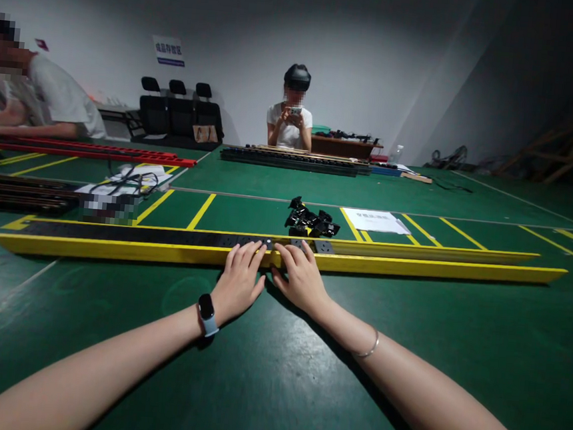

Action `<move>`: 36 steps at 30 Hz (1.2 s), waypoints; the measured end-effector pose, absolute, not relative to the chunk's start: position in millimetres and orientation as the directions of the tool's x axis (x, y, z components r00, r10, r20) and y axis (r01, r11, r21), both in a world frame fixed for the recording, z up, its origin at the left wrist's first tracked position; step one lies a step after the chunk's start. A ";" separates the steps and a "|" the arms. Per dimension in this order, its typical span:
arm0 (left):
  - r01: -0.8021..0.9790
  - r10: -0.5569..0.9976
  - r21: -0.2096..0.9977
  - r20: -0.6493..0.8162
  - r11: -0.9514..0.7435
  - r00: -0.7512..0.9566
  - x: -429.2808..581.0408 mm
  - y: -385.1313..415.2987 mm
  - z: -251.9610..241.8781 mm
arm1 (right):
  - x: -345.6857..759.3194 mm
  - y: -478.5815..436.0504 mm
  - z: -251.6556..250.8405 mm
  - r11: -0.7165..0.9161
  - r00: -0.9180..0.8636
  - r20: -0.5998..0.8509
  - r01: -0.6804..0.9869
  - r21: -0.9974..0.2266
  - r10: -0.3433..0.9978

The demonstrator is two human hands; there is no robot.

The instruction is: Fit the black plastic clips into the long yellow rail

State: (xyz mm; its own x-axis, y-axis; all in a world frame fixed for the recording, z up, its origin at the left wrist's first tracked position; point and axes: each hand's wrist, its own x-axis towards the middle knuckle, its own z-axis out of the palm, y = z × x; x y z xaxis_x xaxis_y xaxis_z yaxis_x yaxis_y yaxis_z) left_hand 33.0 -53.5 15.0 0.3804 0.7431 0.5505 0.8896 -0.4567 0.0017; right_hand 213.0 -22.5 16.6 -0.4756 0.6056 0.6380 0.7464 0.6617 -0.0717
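A long yellow metal channel point(127, 252), a power strip housing, lies crosswise in front of me with black socket modules point(324, 246) along its inside. My left hand point(239, 281) is closed over its near wall near the middle, fingertips at the black modules and thumb on the near side. Close beside it, my right hand point(301, 276) grips the same wall, its fingers bent over the edge beside the loose-looking modules. What lies under the fingertips is partly hidden. Just behind the channel sits a small heap of black socket parts point(313, 219).
The green table point(404, 359) has yellow tape lines. A white paper sheet point(376, 221) lies behind the channel. Red rails point(121, 154), dark strips point(22, 193) and cables are at left. More strips point(291, 160) lie before a seated person point(291, 118); another person leans in at left.
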 end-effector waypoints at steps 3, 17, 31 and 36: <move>0.887 0.740 -0.004 0.549 -0.462 0.388 33.1 -53.4 15.5 | 213.5 -23.5 17.3 0.634 -0.449 0.649 0.770 -0.068 0.615; 0.873 0.733 0.018 0.551 -0.488 0.399 31.3 -54.3 16.3 | 213.5 -24.4 16.9 0.525 -0.381 0.638 0.850 -0.043 0.669; 0.900 0.736 0.022 0.585 -0.435 0.342 32.2 -56.6 18.3 | 213.3 -23.8 14.9 0.522 -0.374 0.653 0.852 -0.038 0.658; 0.894 0.736 0.033 0.581 -0.446 0.346 31.8 -56.7 18.7 | 216.0 -25.7 15.9 0.601 -0.415 0.664 0.797 -0.066 0.623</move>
State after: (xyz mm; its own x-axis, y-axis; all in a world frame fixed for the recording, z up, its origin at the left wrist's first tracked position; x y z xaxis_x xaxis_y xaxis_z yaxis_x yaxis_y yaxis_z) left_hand 31.8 -56.7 18.7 0.3460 0.7365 0.5813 0.8943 -0.4462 0.0330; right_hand 216.0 -25.7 15.9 -0.4149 0.6225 0.6636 0.7966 0.6009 -0.0657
